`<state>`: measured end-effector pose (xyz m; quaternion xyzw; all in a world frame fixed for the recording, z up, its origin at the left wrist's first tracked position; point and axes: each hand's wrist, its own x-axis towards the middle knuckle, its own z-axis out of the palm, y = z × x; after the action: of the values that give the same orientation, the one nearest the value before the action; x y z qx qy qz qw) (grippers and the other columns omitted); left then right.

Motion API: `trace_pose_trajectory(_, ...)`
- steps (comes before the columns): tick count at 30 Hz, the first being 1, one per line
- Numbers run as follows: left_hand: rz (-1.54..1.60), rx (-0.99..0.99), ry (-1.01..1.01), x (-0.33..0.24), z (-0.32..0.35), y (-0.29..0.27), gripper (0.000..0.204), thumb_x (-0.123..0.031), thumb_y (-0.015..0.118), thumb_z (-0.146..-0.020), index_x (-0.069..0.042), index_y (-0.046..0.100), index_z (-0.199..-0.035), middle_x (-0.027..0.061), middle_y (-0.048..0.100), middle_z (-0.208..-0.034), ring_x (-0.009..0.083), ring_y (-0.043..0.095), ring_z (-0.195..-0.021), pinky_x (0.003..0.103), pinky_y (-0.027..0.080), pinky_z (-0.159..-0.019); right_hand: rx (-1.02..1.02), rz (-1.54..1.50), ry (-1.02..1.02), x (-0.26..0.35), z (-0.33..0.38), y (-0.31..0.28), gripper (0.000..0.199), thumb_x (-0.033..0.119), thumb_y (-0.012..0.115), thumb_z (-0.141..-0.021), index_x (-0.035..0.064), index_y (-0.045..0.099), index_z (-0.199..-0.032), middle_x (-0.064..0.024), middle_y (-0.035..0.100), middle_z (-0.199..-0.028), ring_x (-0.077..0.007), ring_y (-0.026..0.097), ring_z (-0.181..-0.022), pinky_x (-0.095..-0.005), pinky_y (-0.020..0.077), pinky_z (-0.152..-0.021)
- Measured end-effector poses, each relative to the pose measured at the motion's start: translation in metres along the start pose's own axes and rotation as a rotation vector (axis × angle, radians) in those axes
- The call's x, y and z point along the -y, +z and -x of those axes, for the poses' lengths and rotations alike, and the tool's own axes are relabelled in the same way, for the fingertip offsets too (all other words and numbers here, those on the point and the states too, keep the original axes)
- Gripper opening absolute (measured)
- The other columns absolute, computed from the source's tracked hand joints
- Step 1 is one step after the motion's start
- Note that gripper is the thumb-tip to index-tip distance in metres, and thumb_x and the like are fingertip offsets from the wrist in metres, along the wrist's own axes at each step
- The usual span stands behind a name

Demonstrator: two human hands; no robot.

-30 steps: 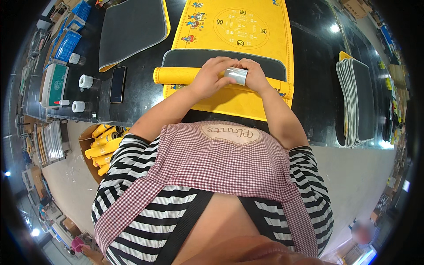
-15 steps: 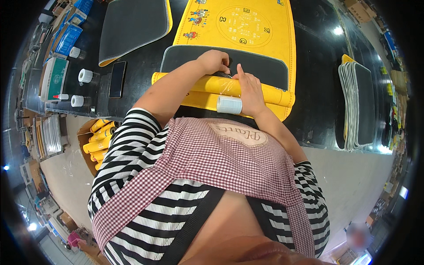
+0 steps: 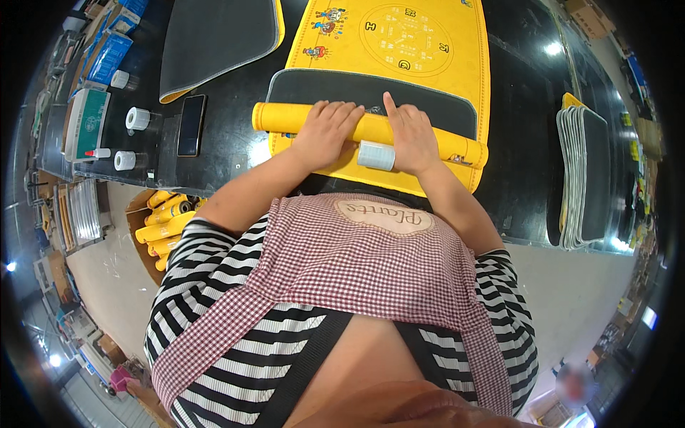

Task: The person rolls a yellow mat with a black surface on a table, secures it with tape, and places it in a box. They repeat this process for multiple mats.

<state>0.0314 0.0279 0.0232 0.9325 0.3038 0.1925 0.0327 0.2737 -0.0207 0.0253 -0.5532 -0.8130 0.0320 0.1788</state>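
Observation:
A rolled yellow mat [image 3: 285, 118] lies crosswise in front of me. My left hand [image 3: 327, 135] is bent over its left-middle part, fingers closed on the far side. My right hand [image 3: 415, 139] grips the roll right of the middle, its thumb stretched out away from me. A small white roll [image 3: 376, 155] rests against the near side of the mat roll, between my hands and touching the right one; whether that hand also holds it, I cannot tell. Beneath lies a flat yellow mat [image 3: 335, 60] with cartoon prints, and a dark grey mat piece [image 3: 371, 89] shows just beyond the roll.
Left on the black table [image 3: 235, 135] are a phone [image 3: 191, 127], white rolls [image 3: 138, 119], a green-and-white box [image 3: 87, 125] and a grey mat [image 3: 217, 46]. A mat stack [image 3: 581, 171] stands right. A carton [image 3: 143, 235] of yellow rolls sits below left.
My left hand has come down from beyond the roll and spread over its top, left of the middle. My right hand stays by the white roll.

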Motion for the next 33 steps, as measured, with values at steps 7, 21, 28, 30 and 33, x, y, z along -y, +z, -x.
trace_pose_trajectory(7,-0.021,0.638,-0.229,0.032,-0.084,-0.017,0.118,-0.049,0.093,-0.07,-0.011,0.033,-0.163,0.0147,0.027,-0.171,0.036,0.022,-0.159,0.064,0.024,-0.124,-0.098,-0.189,0.0,-0.021,-0.029,-0.014,0.082,0.044,0.083,-0.08,0.0012,0.056,-0.144,-0.0225,0.067,-0.131,-0.0418,0.063,-0.122,-0.0493,0.0478,-0.105)
trace_pose_trajectory(21,0.155,0.296,-0.249,0.082,-0.126,0.01,0.054,-0.035,0.078,-0.086,-0.012,0.066,-0.133,0.0114,0.056,-0.149,0.0352,0.047,-0.14,0.052,0.034,-0.116,-0.049,-0.523,0.245,-0.069,-0.104,0.003,0.036,0.034,0.063,-0.097,0.0177,0.068,-0.129,-0.0143,0.075,-0.114,-0.0354,0.07,-0.103,-0.0399,0.0553,-0.089)
trace_pose_trajectory(28,-0.066,-0.148,0.002,0.085,-0.119,0.041,0.056,-0.031,0.068,-0.094,-0.012,0.055,-0.145,0.0084,0.063,-0.126,0.03,0.058,-0.118,0.049,0.038,-0.109,-0.037,-0.582,0.402,-0.145,-0.17,0.022,0.03,0.027,0.073,-0.091,0.0104,0.074,-0.116,-0.0144,0.076,-0.108,-0.0345,0.071,-0.101,-0.0391,0.0556,-0.088)
trace_pose_trajectory(30,-0.073,0.023,-0.024,0.097,-0.132,0.034,0.059,-0.036,0.07,-0.093,-0.011,0.054,-0.145,0.0091,0.062,-0.127,0.0298,0.058,-0.119,0.048,0.037,-0.111,-0.066,-0.66,0.389,-0.157,-0.178,0.032,0.032,0.023,0.076,-0.088,0.011,0.074,-0.117,-0.0136,0.076,-0.109,-0.0331,0.072,-0.101,-0.0381,0.0562,-0.088)
trace_pose_trajectory(33,-0.116,0.255,-0.075,0.103,-0.15,0.028,0.07,-0.047,0.076,-0.088,-0.01,0.055,-0.143,0.0105,0.062,-0.126,0.032,0.059,-0.12,0.05,0.04,-0.108,-0.132,-0.646,0.23,-0.153,-0.173,0.025,0.034,0.016,0.08,-0.083,0.0111,0.075,-0.117,-0.0124,0.076,-0.109,-0.0318,0.072,-0.1,-0.0362,0.057,-0.088)
